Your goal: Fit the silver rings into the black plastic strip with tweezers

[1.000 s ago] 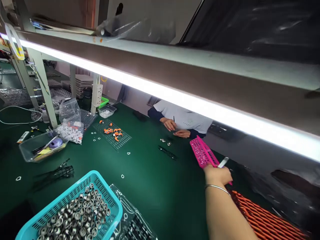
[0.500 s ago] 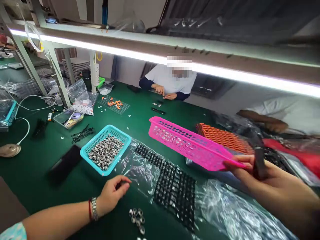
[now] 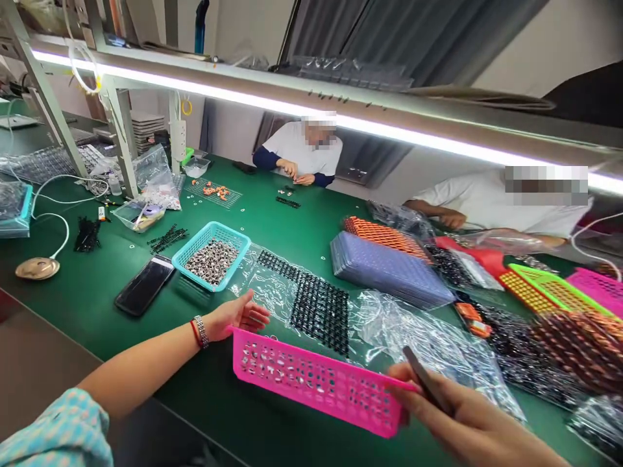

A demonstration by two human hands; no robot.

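Note:
My right hand (image 3: 452, 405) grips the right end of a pink perforated plastic basket (image 3: 316, 383). The same hand also carries a dark, slim, flat tool (image 3: 426, 379), whose kind I cannot make out. Through the basket's holes small pale pieces show in its left part. At the left end is my left hand (image 3: 243, 314), fingers apart, close to the corner; whether it touches the rim I cannot tell. Beyond the basket, rows of black parts (image 3: 321, 308) lie on clear plastic film. A blue basket (image 3: 233, 237) of small metal rings (image 3: 211, 259) stands behind my left hand.
A black phone (image 3: 145, 285) lies left of the blue basket. Stacked clear trays (image 3: 389, 269) and orange mesh-like parts (image 3: 384, 237) sit at the back right. Crumpled film (image 3: 428, 334) spreads beyond my right hand. Two people work across the green table (image 3: 292, 227), under a lit shelf.
My right hand has brought the pink basket from over the table's far side toward me and to the left. My left hand has moved up and opened beside it. The view has shifted right.

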